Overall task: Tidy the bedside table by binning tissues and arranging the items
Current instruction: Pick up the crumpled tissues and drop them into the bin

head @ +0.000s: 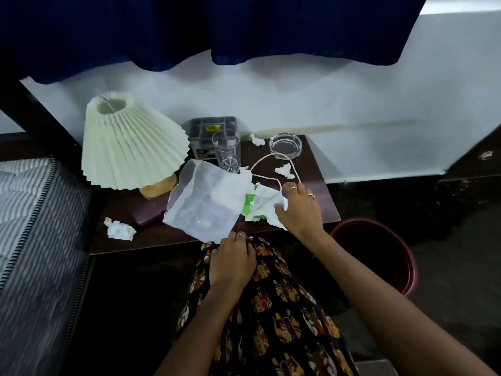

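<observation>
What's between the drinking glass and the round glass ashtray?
In the head view, mostly bare tabletop lies between the glass and the ashtray, with one crumpled tissue slightly behind.

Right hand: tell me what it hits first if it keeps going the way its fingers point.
Probably the cream cord looping just beyond the right hand; past that, a crumpled tissue. Depth is uncertain.

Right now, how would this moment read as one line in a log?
left hand: grips white bag | right hand: on tissue pack | crumpled tissues: on bedside table | red bin: beside table
</observation>
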